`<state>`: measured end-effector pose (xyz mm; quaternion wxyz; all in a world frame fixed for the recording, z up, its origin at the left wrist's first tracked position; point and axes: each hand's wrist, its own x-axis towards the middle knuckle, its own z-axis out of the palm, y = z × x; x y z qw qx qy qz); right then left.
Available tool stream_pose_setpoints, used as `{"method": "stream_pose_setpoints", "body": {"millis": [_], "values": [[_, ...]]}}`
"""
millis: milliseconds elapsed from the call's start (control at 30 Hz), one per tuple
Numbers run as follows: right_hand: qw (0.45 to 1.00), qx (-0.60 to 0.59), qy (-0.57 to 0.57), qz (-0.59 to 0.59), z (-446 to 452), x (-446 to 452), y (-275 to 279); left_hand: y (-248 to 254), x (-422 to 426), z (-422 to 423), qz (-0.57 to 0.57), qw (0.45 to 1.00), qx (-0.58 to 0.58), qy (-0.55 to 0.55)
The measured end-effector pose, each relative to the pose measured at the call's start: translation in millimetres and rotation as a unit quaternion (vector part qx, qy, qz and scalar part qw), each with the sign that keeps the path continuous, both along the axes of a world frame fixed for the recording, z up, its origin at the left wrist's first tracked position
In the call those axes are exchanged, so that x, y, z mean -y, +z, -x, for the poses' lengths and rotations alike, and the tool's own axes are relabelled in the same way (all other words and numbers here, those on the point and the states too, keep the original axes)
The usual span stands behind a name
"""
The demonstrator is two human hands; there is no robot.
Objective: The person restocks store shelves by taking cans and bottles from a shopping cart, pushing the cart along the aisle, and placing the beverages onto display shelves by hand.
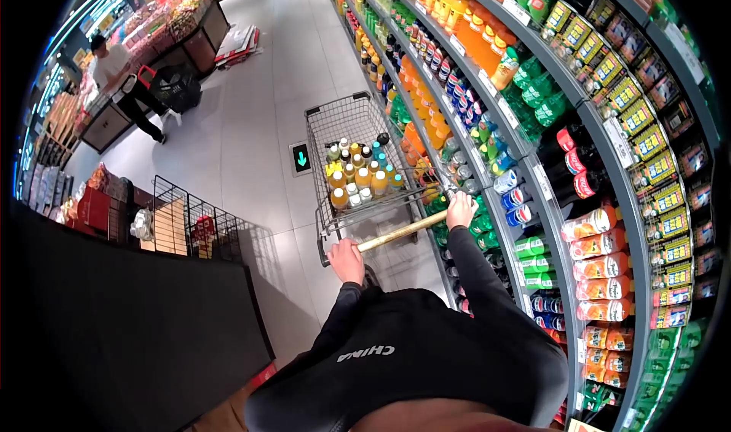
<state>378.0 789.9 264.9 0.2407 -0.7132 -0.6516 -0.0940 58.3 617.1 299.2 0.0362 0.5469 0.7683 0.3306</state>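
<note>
A wire shopping cart stands in front of me, with several bottles upright in it, many of them yellow or orange and some with blue caps. Its handle bar runs slantwise between my hands. My left hand is closed around the left end of the bar. At the right end, close to the drink shelves, my right hand is wrapped round the bar.
Shelves of bottled and canned drinks line the right side. A dark panel and wire racks stand at the left. Farther back, a person is beside a black basket. A floor sign shows a green arrow.
</note>
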Motion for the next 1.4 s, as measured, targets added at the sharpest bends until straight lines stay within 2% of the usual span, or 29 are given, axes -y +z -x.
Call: {"method": "stream_pose_setpoints", "body": {"millis": [267,333,467,533,900,1400], "values": [[1.0,0.01,-0.021,-0.01,28.8,-55.4,1.9,-2.7,-58.1,29.0,-0.003,1.0,-0.014,-0.017],[0.999,0.003,-0.03,0.039,33.0,-70.3,0.1,0.8,-71.2,34.3,-0.002,1.0,-0.017,-0.016],[0.999,0.009,-0.027,-0.031,44.3,-99.8,-7.2,-3.7,-99.9,46.7,-0.015,0.999,-0.014,-0.024],[1.0,-0.007,-0.022,-0.008,49.1,-114.0,-6.6,1.2,-115.2,51.1,-0.006,1.0,-0.01,-0.019],[0.997,-0.06,-0.004,-0.05,81.8,-204.8,-7.0,-10.6,-210.5,79.9,-0.031,0.999,-0.032,0.011],[0.995,-0.086,0.01,-0.045,128.2,-333.1,5.1,-14.4,-341.1,122.6,0.025,0.997,-0.059,0.051]]}}
